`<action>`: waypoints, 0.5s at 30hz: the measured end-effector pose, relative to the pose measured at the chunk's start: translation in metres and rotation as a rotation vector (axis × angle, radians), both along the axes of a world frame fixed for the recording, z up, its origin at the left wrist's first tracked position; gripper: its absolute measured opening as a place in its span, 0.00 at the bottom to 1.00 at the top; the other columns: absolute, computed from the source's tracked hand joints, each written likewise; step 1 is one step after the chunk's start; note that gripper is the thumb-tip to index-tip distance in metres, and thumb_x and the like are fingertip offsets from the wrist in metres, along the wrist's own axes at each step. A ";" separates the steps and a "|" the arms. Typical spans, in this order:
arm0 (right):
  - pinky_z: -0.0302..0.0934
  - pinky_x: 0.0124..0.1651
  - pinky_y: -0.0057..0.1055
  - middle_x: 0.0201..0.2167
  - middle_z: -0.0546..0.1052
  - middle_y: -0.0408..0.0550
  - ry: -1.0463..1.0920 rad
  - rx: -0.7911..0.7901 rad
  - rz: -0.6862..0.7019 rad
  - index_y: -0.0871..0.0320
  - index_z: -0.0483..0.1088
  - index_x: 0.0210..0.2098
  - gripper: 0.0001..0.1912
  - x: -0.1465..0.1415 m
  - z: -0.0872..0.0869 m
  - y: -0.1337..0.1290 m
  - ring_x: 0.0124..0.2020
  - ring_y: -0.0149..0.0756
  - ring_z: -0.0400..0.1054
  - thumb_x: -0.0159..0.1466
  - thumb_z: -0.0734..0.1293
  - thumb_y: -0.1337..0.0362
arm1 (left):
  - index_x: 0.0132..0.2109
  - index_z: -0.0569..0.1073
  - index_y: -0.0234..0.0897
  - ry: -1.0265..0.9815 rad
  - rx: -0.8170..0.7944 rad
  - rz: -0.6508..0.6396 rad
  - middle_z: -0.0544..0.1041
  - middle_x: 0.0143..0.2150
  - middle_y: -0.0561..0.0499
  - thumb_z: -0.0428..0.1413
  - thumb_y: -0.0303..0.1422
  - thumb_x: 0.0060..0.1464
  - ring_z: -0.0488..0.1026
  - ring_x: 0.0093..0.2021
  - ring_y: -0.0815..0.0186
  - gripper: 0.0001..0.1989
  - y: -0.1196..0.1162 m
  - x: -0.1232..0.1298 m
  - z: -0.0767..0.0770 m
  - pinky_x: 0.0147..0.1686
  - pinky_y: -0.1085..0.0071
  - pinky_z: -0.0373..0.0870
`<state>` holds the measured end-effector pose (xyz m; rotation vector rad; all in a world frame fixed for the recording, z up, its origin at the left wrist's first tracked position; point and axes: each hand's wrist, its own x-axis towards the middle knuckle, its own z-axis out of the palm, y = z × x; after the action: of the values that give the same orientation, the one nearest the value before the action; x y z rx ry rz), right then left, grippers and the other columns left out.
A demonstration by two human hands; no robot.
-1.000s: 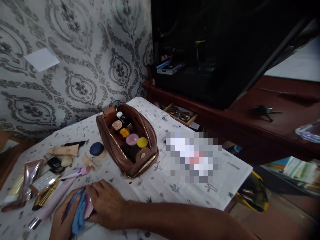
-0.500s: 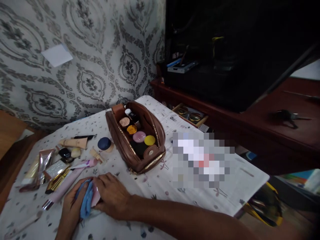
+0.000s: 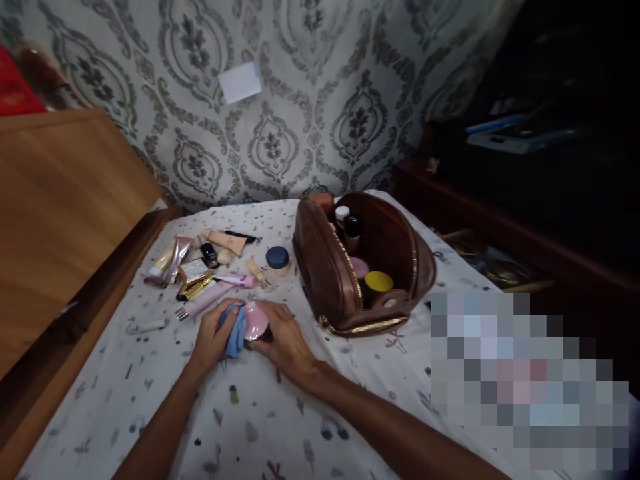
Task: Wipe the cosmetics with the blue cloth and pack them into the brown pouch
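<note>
My left hand (image 3: 214,331) is closed on a folded blue cloth (image 3: 236,337), which presses against a round pink-lidded cosmetic jar (image 3: 257,321). From the other side, my right hand (image 3: 287,339) grips that jar, thumb below and fingers over its edge. Just beyond my hands lie a pink tube (image 3: 210,298), a small beige tube (image 3: 255,270) and a jar with a dark blue lid (image 3: 277,257). To the right stands a brown toiletry bag (image 3: 325,267), unzipped, with a yellow-lidded jar (image 3: 379,282), another pink lid and small bottles inside.
More cosmetics lie at the left, among them a peach tube (image 3: 227,241), a silvery compact (image 3: 195,271) and a thin white stick (image 3: 147,326). A patterned white cloth (image 3: 270,413) covers the table. A wooden panel (image 3: 65,220) borders the left, a dark screen the right.
The view has swung left, so everything sits further right in the picture. Both hands still hold the cloth and jar; the jar's pink top now faces up more openly.
</note>
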<state>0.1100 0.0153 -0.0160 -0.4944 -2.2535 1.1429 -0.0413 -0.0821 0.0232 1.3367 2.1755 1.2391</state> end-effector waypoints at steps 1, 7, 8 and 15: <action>0.60 0.65 0.51 0.58 0.73 0.58 0.019 -0.002 -0.030 0.60 0.67 0.61 0.35 0.000 -0.002 0.002 0.60 0.50 0.66 0.55 0.76 0.69 | 0.46 0.78 0.34 0.007 0.006 0.000 0.82 0.38 0.48 0.50 0.44 0.64 0.78 0.40 0.60 0.19 -0.001 -0.002 -0.001 0.42 0.68 0.73; 0.66 0.60 0.48 0.55 0.75 0.57 0.152 -0.042 -0.201 0.58 0.69 0.58 0.29 -0.003 -0.011 0.011 0.56 0.49 0.70 0.58 0.74 0.65 | 0.48 0.77 0.37 0.084 0.060 0.004 0.83 0.43 0.47 0.50 0.42 0.64 0.78 0.42 0.60 0.17 -0.002 -0.011 -0.012 0.44 0.66 0.73; 0.67 0.59 0.47 0.55 0.75 0.56 0.160 -0.055 -0.208 0.58 0.68 0.59 0.28 -0.003 -0.011 0.012 0.55 0.48 0.71 0.59 0.73 0.64 | 0.49 0.77 0.37 0.102 0.070 0.010 0.83 0.44 0.47 0.50 0.41 0.64 0.78 0.43 0.60 0.16 -0.003 -0.012 -0.013 0.46 0.66 0.72; 0.66 0.60 0.49 0.55 0.75 0.55 0.092 0.084 -0.178 0.57 0.67 0.60 0.25 0.001 -0.010 0.013 0.56 0.48 0.70 0.63 0.64 0.69 | 0.50 0.75 0.39 0.221 0.110 0.027 0.82 0.48 0.47 0.49 0.36 0.64 0.77 0.49 0.58 0.14 -0.006 -0.017 -0.016 0.51 0.62 0.71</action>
<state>0.1111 0.0287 -0.0261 -0.5838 -2.1224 0.9580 -0.0581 -0.0882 0.0070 1.5604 2.3086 1.2920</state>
